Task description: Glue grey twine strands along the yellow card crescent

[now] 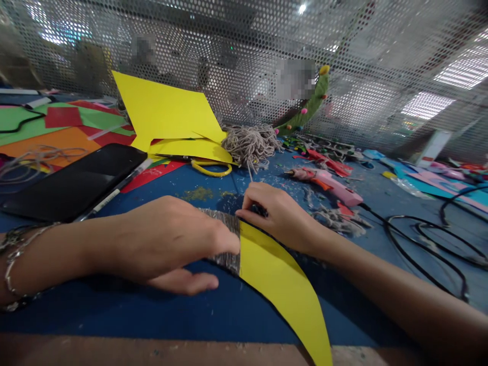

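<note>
A curved yellow paper piece [282, 274] lies on the blue table, its left part covered by close rows of grey yarn [229, 259]. My left hand [171, 244] rests over the yarn-covered part. Its index finger presses near the border with the bare yellow, and the thumb is spread apart below; the other fingers are mostly hidden. At the piece's upper edge, my right hand [270, 208] is closed in a pinch on a yarn strand [250, 174]. That strand runs back to a tangled heap of grey yarn [251, 145].
A pink glue gun [331, 185] with a looping black cable [415, 254] lies at right. Yellow-handled scissors [211, 169] sit under cut yellow card [168, 112]. A black phone [76, 178] and pen [110, 198] are at left. Perforated metal mesh [236, 61] stands behind.
</note>
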{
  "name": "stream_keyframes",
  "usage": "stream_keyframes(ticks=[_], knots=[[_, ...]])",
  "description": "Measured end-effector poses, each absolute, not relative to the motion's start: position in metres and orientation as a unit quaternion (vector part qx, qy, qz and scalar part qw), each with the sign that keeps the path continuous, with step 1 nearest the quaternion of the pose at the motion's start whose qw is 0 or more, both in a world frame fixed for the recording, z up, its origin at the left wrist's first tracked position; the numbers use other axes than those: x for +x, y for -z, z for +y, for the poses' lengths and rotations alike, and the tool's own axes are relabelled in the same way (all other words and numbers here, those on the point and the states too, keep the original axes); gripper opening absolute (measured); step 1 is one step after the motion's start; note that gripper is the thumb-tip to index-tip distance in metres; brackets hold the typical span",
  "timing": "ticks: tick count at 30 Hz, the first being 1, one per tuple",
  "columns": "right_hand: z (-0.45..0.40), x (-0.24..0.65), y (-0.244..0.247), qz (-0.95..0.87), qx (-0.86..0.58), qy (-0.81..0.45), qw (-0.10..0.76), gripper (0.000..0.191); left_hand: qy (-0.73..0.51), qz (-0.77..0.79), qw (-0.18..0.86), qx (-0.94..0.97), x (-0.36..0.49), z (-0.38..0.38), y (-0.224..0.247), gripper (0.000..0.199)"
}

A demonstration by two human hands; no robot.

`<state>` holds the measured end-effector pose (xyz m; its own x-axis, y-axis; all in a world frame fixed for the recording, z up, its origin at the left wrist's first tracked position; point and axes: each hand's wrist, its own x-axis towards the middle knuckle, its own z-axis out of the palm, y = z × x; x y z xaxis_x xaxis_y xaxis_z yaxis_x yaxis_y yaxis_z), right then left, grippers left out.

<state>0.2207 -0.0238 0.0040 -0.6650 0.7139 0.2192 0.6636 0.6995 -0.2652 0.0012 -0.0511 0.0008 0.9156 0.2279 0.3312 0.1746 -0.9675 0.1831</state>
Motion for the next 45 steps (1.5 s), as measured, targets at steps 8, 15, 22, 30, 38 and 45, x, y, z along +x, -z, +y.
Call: stream_keyframes(ticks=[8,15,22,30,38,45], knots=[[-0.024,0.221,-0.004,-0.906,-0.385,-0.083,0.158,0.019,-0.251,0.189,0.204,0.927,0.003,-0.045,-0.001,0.011],[-0.024,0.221,-0.003,-0.904,-0.385,-0.094,0.16,0.018,-0.277,0.251,0.263,0.89,0.005,-0.049,-0.003,0.017],[-0.024,0.221,-0.003,-0.904,-0.386,-0.093,0.159,0.02,-0.329,0.326,0.388,0.797,0.008,-0.051,-0.009,0.02],[-0.023,0.221,-0.001,-0.903,-0.386,-0.098,0.16,0.02,-0.318,0.365,0.445,0.753,0.01,-0.049,-0.009,0.021],[-0.023,0.221,-0.002,-0.9,-0.394,-0.102,0.157,0.02,-0.326,0.356,0.286,0.828,0.007,-0.042,-0.005,0.032],[-0.023,0.22,-0.003,-0.897,-0.402,-0.105,0.15,0.019,-0.304,0.364,0.317,0.822,0.008,-0.044,-0.008,0.019]])
